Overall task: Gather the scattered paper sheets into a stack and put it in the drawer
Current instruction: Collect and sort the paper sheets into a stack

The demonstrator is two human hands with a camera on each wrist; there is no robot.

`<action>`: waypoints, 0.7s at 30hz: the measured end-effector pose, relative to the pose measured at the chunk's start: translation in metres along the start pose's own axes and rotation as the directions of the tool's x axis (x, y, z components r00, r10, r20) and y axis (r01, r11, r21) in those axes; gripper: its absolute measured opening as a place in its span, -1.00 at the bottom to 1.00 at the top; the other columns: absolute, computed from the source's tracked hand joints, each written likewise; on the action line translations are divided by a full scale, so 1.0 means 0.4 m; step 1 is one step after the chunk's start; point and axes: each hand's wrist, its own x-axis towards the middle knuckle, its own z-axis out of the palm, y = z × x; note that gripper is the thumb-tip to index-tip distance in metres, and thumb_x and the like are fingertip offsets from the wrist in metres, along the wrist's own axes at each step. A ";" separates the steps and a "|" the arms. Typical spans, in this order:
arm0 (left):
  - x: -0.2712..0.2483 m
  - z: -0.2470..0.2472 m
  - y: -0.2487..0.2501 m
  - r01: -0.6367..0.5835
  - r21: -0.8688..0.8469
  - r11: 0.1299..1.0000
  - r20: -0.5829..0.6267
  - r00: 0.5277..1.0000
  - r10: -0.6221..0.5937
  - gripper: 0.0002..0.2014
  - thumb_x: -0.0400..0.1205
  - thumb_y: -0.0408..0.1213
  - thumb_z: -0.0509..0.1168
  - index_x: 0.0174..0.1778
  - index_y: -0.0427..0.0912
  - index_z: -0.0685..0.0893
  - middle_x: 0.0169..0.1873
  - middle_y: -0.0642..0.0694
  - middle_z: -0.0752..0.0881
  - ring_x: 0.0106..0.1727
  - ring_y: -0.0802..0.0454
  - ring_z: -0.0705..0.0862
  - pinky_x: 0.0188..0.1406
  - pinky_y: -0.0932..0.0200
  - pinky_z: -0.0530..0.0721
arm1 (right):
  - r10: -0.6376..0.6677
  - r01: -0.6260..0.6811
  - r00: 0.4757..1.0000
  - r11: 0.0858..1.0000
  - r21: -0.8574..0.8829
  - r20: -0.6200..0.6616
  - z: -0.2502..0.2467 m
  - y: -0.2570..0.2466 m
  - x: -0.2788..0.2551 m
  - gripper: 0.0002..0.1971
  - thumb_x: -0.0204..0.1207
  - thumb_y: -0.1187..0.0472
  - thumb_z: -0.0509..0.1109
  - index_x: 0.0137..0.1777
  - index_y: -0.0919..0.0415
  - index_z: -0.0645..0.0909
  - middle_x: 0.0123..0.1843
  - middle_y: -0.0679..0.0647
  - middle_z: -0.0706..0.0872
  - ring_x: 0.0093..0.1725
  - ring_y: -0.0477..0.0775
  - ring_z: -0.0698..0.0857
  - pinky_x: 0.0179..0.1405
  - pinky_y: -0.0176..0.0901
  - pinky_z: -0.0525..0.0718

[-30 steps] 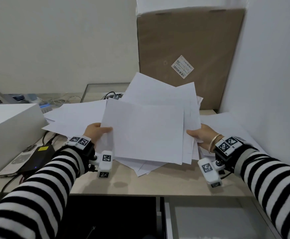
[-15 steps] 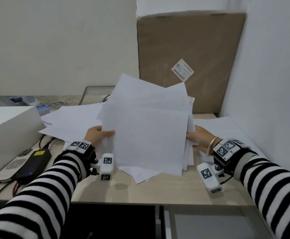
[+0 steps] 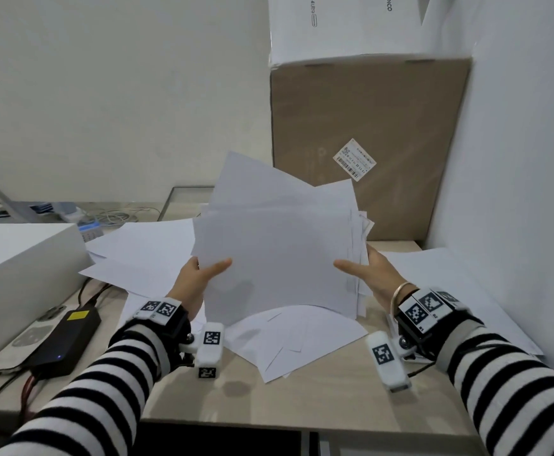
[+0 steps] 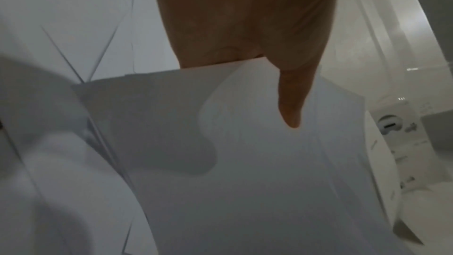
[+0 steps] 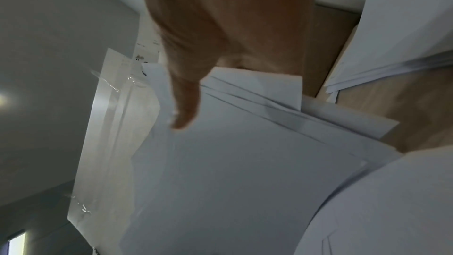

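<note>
Both hands on the paper bundle [image 3: 278,258], tilted up over the desk [image 3: 302,396]. Left hand [image 3: 196,278] pinches its left edge, thumb in front; right hand [image 3: 372,274] pinches the right edge (sheets fanned, not squared). More loose sheets [image 3: 144,248] lie on desk w/ a white box [image 3: 22,258] nearby.

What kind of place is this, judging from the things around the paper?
Probably an office or a storage corner of a workroom: a light wooden desk strewn with paper sheets, a tall cardboard box against the wall, and a black power adapter with cables.
</note>
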 end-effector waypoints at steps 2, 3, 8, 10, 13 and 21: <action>-0.001 -0.007 0.003 0.021 -0.043 0.999 0.034 0.999 -0.019 -0.43 0.42 -0.22 0.51 0.33 -0.35 0.59 0.19 -0.24 0.75 0.21 -0.23 0.73 0.20 -0.13 0.67 | 0.011 -0.012 0.997 1.000 -0.015 -0.079 0.006 0.001 0.011 -0.65 0.38 0.26 0.56 0.16 0.15 0.65 0.05 0.04 0.79 0.05 0.02 0.76 -0.06 -0.20 0.68; -0.002 -0.009 0.004 0.033 -0.051 0.998 0.038 0.999 -0.031 -0.48 0.47 -0.24 0.49 0.31 -0.38 0.61 0.18 -0.26 0.75 0.21 -0.24 0.72 0.18 -0.11 0.68 | 0.025 -0.024 0.995 1.000 0.006 -0.095 0.007 0.005 0.016 -0.70 0.39 0.30 0.55 0.11 0.18 0.67 0.01 0.06 0.79 0.01 0.05 0.77 -0.13 -0.22 0.68; -0.004 -0.026 0.027 -0.016 -0.008 1.000 -0.027 1.000 0.016 -0.67 0.58 -0.25 0.40 0.24 -0.22 0.66 0.13 -0.14 0.78 0.13 -0.14 0.74 0.05 -0.01 0.69 | 0.092 -0.086 0.989 0.995 0.059 -0.113 -0.003 0.003 0.027 -0.68 0.32 0.25 0.60 0.08 0.22 0.69 0.02 0.13 0.81 -0.03 0.11 0.78 0.06 -0.02 0.72; 0.005 -0.045 0.044 -0.057 -0.030 0.998 -0.073 0.996 0.055 -0.58 0.56 -0.23 0.42 0.35 -0.16 0.58 0.15 -0.11 0.77 0.17 -0.12 0.73 0.06 0.01 0.66 | 0.118 -0.113 0.988 0.992 0.049 -0.099 -0.012 0.001 0.028 -0.66 0.28 0.20 0.63 0.06 0.20 0.72 0.04 0.15 0.81 0.02 0.16 0.79 0.21 0.10 0.69; 0.007 -0.062 0.069 -0.118 0.051 0.992 -0.074 0.990 0.121 -0.63 0.60 -0.22 0.39 0.34 -0.12 0.61 0.11 -0.08 0.78 0.07 -0.05 0.75 0.08 0.08 0.65 | 0.135 -0.136 0.987 0.991 -0.006 -0.092 -0.017 0.000 0.025 -0.38 -0.09 -0.10 0.75 -0.02 0.14 0.75 -0.01 0.06 0.84 0.05 0.14 0.78 0.27 0.12 0.64; -0.009 -0.038 -0.009 0.015 0.365 0.931 0.036 0.999 -0.030 -0.62 0.63 -0.25 0.34 0.36 -0.20 0.53 0.25 -0.12 0.69 0.06 0.08 0.71 -0.08 0.24 0.68 | 0.159 -0.159 0.983 0.987 0.015 -0.087 0.005 -0.008 0.018 -0.31 -0.18 -0.10 0.76 0.00 0.16 0.73 0.05 0.12 0.82 0.04 0.15 0.78 0.23 0.09 0.67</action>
